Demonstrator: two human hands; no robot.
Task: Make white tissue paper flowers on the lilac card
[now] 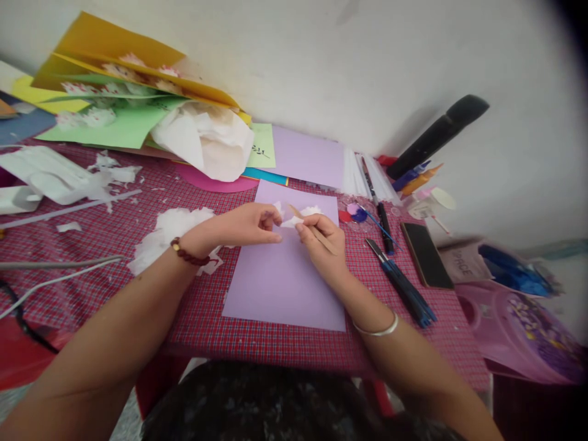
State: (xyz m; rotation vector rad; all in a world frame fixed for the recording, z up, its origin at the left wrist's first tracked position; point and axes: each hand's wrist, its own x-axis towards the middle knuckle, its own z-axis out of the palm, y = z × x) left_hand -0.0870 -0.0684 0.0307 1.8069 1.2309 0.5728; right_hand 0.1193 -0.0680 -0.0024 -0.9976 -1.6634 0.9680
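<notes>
A sheet of lilac paper (285, 282) lies on the table in front of me. Over its upper part, my right hand (324, 245) is closed around a flat wooden stick (325, 239) with a pointed tip. A small piece of white paper (292, 222) is at that hand's fingertips; whether it is stuck to the stick, I cannot tell. Just left of it is my left hand (250, 223), fingers curled and thumb apart, nothing visible between them. White ruffled paper (313, 210) rests behind the right fingers. A heap of thin white paper (168, 229) lies beyond my left wrist.
A blue utility knife (399, 288) with its blade out and a black phone (426, 254) lie right. Behind them are a pen (381, 214) and a paint palette (353, 211). Coloured cards (114, 116) lean at back left. Cables (59, 269) cross the left edge.
</notes>
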